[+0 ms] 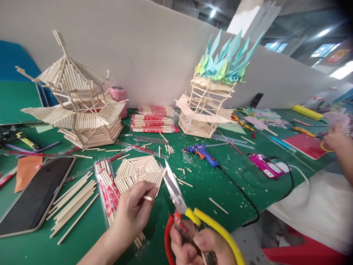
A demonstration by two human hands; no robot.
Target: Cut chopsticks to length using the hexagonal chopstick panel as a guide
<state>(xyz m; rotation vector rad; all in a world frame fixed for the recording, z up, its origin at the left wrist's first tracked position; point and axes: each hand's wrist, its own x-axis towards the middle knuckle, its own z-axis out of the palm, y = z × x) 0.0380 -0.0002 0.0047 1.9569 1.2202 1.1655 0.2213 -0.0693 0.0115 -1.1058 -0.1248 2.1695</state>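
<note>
Phone (37,193): dark screen up, left, beside orange paper (27,171) | pink jar (118,94): near pale wall (154,55) | blue board (16,59): far left | magenta socket (268,166): on green surface (198,195), right | red notebook (306,145): blue pen (281,143) just beside | yellow roll (307,112): right rear | lamp (213,13): lit, overhead

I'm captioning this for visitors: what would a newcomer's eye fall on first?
Probably the tall, peaked stick pavilion at back left. Next, the turquoise spikes topping the stick model right of centre. Up front, the right hand gripping red-and-yellow-handled scissors.
</note>
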